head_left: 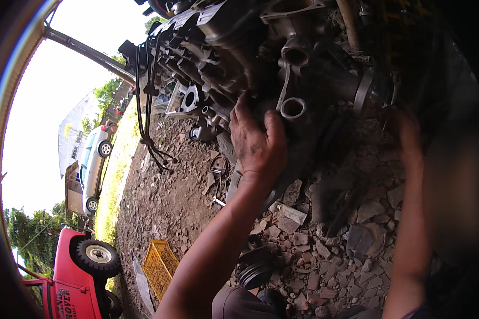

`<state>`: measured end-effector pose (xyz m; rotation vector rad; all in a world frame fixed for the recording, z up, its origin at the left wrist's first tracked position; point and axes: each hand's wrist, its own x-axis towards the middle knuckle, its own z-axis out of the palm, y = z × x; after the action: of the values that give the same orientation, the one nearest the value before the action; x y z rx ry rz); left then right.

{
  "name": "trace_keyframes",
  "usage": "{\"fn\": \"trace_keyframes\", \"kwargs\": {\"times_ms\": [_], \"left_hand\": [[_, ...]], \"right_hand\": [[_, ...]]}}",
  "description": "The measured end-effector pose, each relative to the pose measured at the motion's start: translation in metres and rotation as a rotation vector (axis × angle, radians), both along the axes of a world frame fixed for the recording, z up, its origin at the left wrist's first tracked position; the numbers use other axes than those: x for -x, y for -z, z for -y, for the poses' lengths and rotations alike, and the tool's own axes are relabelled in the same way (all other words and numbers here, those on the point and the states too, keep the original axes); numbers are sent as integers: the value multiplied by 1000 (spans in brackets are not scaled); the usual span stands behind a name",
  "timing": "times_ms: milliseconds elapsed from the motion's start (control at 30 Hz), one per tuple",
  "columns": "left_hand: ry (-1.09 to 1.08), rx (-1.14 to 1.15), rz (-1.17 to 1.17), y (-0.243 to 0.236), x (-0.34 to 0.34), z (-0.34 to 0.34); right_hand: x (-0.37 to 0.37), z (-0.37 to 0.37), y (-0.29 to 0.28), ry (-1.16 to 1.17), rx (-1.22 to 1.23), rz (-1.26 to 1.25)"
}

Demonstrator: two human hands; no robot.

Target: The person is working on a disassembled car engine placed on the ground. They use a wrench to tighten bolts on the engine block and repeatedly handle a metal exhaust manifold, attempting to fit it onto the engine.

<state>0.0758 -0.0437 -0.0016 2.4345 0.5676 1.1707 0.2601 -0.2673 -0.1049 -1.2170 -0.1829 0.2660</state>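
My left hand [257, 139] grips the dark, greasy engine [223, 53] just left of a round metal port [292, 109], fingers curled against it and thumb beside a slim metal bracket [283, 80]. My right hand [403, 129] is in shadow below a round flanged fitting [363, 93] on the engine's right side, fingers bent around something I cannot make out. Black hoses [142, 130] hang from the engine's left side, near a plate with a round hole [190, 98].
Broken stones and dirt [308, 255] cover the ground. A yellow crate [162, 266], a small wrench [219, 201] and a black ribbed round part [253, 274] lie below. A red off-road vehicle [69, 287], a silver car [93, 175] and grass are at the left.
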Motion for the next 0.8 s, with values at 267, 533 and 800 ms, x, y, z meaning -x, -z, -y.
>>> {"fn": "trace_keyframes", "kwargs": {"times_ms": [267,533,800], "left_hand": [[365,92,-12,0,93,-50],[-344,370,-500,173,306,-195],[-463,697,-899,296,321,-244]], "right_hand": [[66,65,84,-765,979,201],[163,-23,120,-1373,1483,400],[234,-104,181,-1181,1229,434]]}}
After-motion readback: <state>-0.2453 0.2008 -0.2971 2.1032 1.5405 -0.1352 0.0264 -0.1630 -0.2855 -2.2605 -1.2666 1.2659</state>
